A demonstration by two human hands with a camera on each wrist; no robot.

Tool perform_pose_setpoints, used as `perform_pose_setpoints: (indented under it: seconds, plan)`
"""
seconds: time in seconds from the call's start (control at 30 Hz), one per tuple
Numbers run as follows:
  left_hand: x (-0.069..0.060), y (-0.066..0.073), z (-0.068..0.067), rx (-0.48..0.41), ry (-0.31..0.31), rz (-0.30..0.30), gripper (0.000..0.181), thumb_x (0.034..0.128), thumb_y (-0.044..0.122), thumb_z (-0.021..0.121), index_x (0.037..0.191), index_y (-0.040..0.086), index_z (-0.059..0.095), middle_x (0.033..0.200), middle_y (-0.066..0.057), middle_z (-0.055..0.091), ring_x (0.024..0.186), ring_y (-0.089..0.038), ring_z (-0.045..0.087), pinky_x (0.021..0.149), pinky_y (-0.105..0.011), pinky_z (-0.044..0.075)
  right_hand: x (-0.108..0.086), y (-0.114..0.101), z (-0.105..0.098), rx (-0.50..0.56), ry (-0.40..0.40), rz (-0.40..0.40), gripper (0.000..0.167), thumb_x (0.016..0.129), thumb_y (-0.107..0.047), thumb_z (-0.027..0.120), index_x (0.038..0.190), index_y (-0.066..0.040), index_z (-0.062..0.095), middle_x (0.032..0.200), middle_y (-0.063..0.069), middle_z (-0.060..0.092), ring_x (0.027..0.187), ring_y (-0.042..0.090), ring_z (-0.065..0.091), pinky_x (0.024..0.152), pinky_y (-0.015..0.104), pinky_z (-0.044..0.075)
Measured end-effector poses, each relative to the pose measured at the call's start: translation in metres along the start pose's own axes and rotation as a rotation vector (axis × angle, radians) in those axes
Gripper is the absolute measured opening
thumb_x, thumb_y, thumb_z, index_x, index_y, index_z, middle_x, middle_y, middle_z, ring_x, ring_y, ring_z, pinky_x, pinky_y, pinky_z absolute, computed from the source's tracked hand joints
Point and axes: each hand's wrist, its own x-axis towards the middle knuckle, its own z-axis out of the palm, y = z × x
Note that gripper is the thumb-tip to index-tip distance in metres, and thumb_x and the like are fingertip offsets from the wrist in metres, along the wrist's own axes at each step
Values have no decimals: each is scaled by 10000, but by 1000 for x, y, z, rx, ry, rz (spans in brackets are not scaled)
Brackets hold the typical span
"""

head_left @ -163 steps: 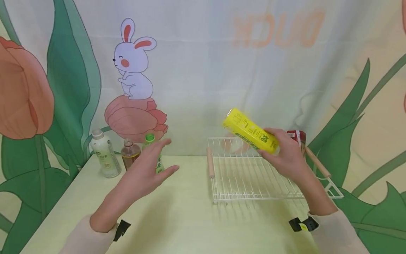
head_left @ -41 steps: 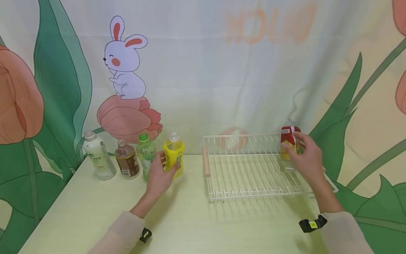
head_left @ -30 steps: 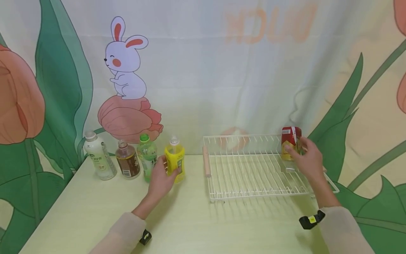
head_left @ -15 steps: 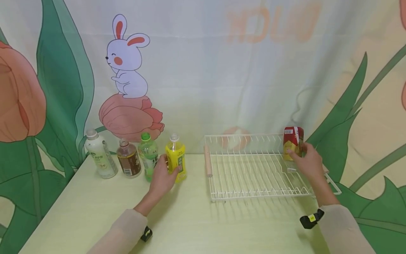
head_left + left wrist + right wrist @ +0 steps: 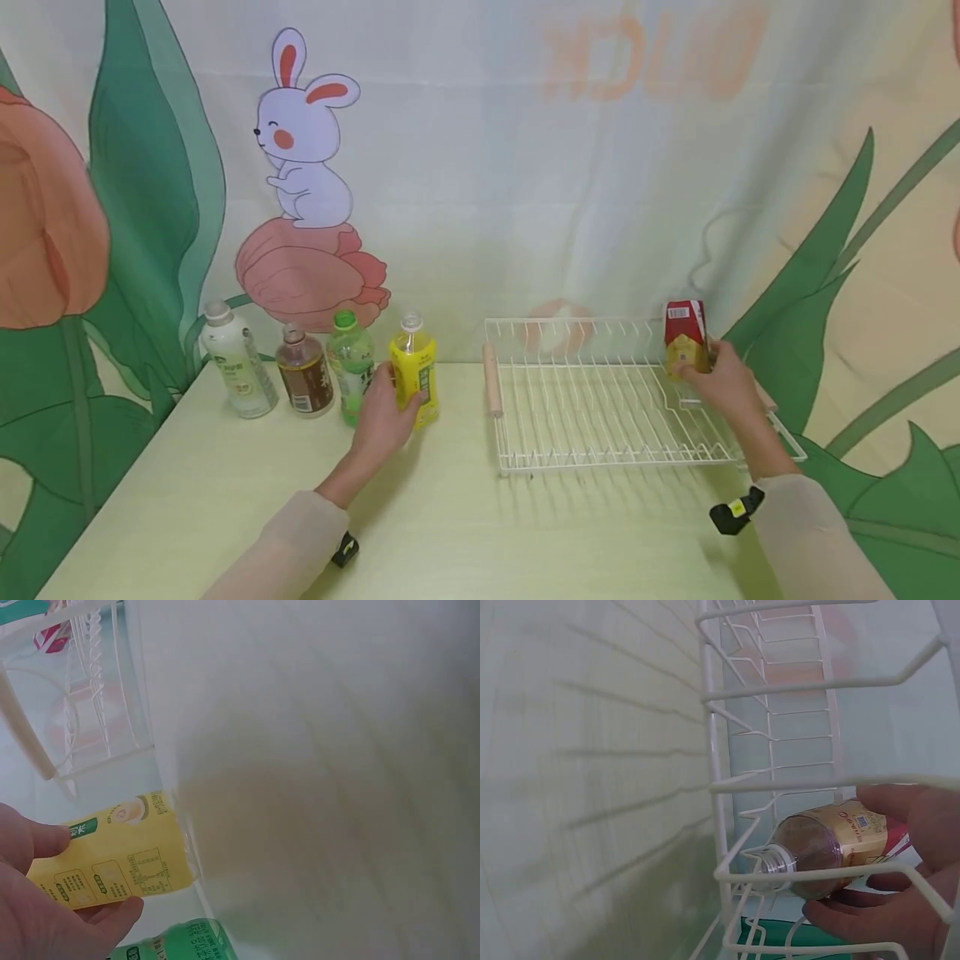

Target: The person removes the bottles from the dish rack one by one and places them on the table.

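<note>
My left hand (image 5: 382, 417) grips a yellow-labelled plastic bottle (image 5: 415, 367), which stands upright and uncapped on the table. In the left wrist view, thumb and fingers lie on opposite sides of the yellow label (image 5: 142, 847). At the right end of a white wire rack (image 5: 615, 461), my right hand (image 5: 723, 390) holds a red-and-gold-labelled bottle (image 5: 686, 340). That bottle is upside down, its clear threaded neck (image 5: 776, 862) low among the wires in the right wrist view. The wires partly cover it there.
Left of the yellow bottle stand a green bottle (image 5: 349, 362), a brown-labelled bottle (image 5: 306, 379) and a white bottle (image 5: 238, 367). Wooden handles (image 5: 492, 379) flank the rack. A printed curtain (image 5: 465, 167) hangs behind the table (image 5: 450, 533).
The yellow bottle, earlier in my right hand above the rack, now stands on the table in my left hand. My right hand has taken hold of the red-and-gold bottle, whose tilt has shifted slightly.
</note>
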Motion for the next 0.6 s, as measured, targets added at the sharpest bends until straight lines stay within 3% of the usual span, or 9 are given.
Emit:
perform_pose_setpoints:
  seconds: [0.2,0.43,0.6]
  plan:
    - [1,-2,2,8,-33,-2,683,1012,198,733,1530,-18,344,1479,-225,504,1396,-394,512,1164,-551,436,2,9,2,-12,-30,-26,936,1039,-387,669,1576,174,145,1469,441,374,1297,582,469,1048,705,472]
    - [3,-4,0,27,-6,27,702,999,171,743,1533,-43,340,1473,-254,499,1375,-419,522,1146,-567,451,10,13,4,21,-82,-15,900,1063,-325,630,1624,116,79,1533,443,330,1351,595,444,1076,688,461]
    - [3,-4,1,22,1,36,747,999,150,739,1568,-57,301,1509,-274,467,1399,-435,498,1161,-573,431,11,15,5,-1,-70,-20,863,1059,-332,639,1618,102,145,1504,434,375,1321,588,478,1038,669,503]
